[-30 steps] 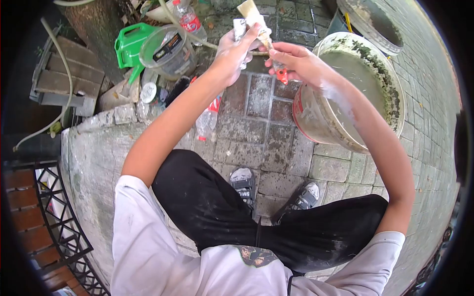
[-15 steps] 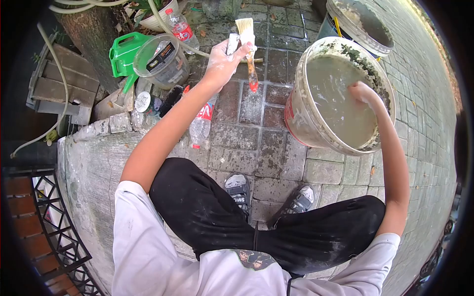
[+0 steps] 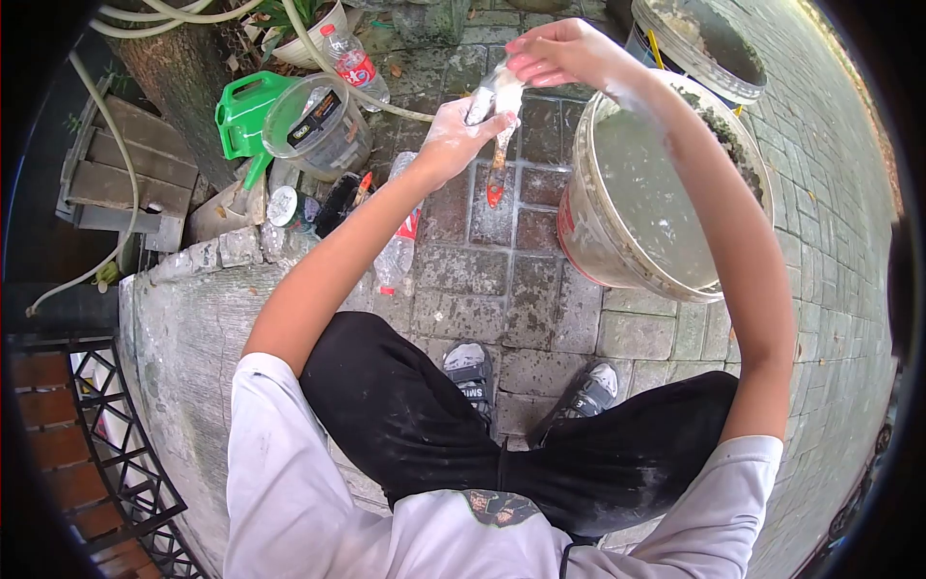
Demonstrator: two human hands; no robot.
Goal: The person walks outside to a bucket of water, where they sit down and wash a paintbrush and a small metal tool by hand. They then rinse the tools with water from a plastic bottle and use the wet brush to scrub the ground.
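Observation:
My left hand (image 3: pixel 465 137) is closed around a paintbrush (image 3: pixel 498 159) with pale bristles, a white-smeared ferrule and a worn handle with a red end. The brush stands bristles up. A second narrow, white-coated piece is pinched in the same hand beside it, its kind mostly hidden. At the bristle tips, the bent fingers of my right hand (image 3: pixel 559 56) are pressed together over the wet brush. Below my right forearm stands a large white bucket (image 3: pixel 617 236) of cloudy grey water (image 3: pixel 656 207), its rim crusted with dirt.
To the left are a green watering can (image 3: pixel 246 111), a clear plastic tub (image 3: pixel 318 154), a bottle with a red label (image 3: pixel 352 68) and another bottle lying down (image 3: pixel 394 261). A second dirty bucket (image 3: pixel 690 53) stands behind. Brick paving (image 3: pixel 463 280) lies underfoot.
My right hand has come up out of the bucket water and moved left to the brush bristles. My left hand has shifted slightly right and down, still gripping the brush.

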